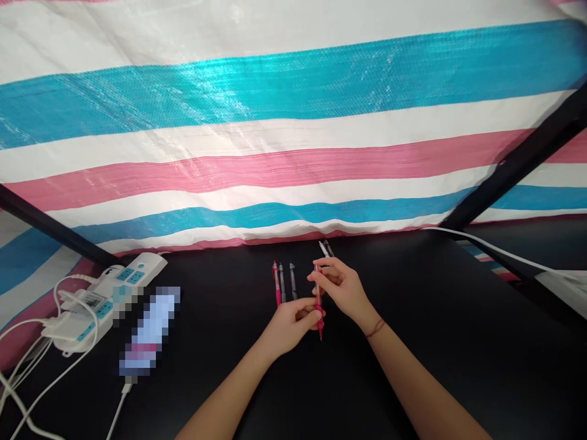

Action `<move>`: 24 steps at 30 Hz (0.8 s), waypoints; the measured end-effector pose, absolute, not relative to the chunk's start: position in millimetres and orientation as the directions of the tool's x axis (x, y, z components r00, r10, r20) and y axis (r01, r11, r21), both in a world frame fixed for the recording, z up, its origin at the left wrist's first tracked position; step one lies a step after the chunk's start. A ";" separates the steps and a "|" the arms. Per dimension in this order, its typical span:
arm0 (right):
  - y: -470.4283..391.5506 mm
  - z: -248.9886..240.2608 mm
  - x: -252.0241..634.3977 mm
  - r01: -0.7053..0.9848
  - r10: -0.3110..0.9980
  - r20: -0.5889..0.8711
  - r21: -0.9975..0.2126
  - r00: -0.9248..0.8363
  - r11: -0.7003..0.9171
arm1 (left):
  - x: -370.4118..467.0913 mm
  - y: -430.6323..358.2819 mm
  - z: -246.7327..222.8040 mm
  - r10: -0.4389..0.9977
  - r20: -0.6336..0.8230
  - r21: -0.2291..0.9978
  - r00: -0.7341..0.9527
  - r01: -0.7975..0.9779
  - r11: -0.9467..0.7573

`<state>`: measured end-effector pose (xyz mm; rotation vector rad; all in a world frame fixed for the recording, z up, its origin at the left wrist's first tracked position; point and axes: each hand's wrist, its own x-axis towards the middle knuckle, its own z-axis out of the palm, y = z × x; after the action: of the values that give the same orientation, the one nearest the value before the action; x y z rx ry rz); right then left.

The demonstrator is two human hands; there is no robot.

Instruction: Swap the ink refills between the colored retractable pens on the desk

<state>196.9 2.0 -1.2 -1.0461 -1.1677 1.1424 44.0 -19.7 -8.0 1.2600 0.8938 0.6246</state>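
Between my hands a red pen stands nearly lengthwise, its pointed tip toward me. My left hand pinches the pen's red grip near the tip. Higher up, my right hand has its thumb and fingers closed on the pen's upper end. Left of the hands lie a red pen and a dark-gripped pen side by side, with another dark pen a little apart. Beyond my right hand, a white-tipped pen and a dark pen are partly hidden by it.
The black tabletop bears a white power strip with plugs and cables at the left. A blurred phone on a white charging cable lies beside it. Striped sheeting closes off the back; black frame bars slant at the sides.
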 end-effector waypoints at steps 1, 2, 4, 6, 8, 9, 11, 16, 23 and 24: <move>1.8 -1.1 196.6 -0.109 0.992 0.125 -0.986 0.032 0.128 | 43.7 -19.6 -8.6 0.816 -0.224 0.973 0.533 0.074 0.219; 1.8 -1.1 196.5 -0.110 0.992 0.119 -0.986 0.036 0.122 | 43.6 -19.6 -9.0 0.814 -0.225 0.973 0.535 0.074 0.220; 1.9 -1.3 196.4 -0.118 0.994 0.097 -0.988 0.053 0.103 | 43.4 -19.6 -8.9 0.815 -0.223 0.973 0.535 0.071 0.220; 1.8 -1.3 196.3 -0.128 0.995 0.081 -0.988 0.050 0.087 | 43.6 -19.6 -7.4 0.819 -0.217 0.975 0.532 0.073 0.211; 1.3 -0.8 196.1 -0.134 0.996 0.084 -0.987 0.034 0.088 | 44.0 -19.6 -5.1 0.823 -0.215 0.976 0.526 0.082 0.203; 1.0 -0.4 195.9 -0.138 0.995 0.089 -0.986 0.035 0.093 | 44.2 -19.6 -3.9 0.826 -0.217 0.976 0.521 0.084 0.203; 0.4 0.8 195.7 -0.151 0.995 0.082 -0.985 0.048 0.088 | 44.7 -19.5 -2.2 0.830 -0.225 0.973 0.511 0.076 0.217; -0.1 2.9 196.5 -0.185 0.999 0.036 -0.982 0.036 0.042 | 45.4 -19.4 -3.2 0.828 -0.231 0.971 0.510 0.067 0.229; -1.2 5.3 197.0 -0.182 0.999 0.025 -0.983 0.037 0.031 | 45.9 -20.9 -4.9 0.830 -0.210 0.978 0.516 0.124 0.170; -1.4 5.5 197.2 -0.180 0.999 0.026 -0.983 0.027 0.030 | 46.2 -21.1 -4.3 0.830 -0.204 0.978 0.518 0.136 0.155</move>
<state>197.2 -1.4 5.5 -1.0668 -1.0706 1.2508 46.2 -21.1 -4.3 1.3466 0.9325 0.6183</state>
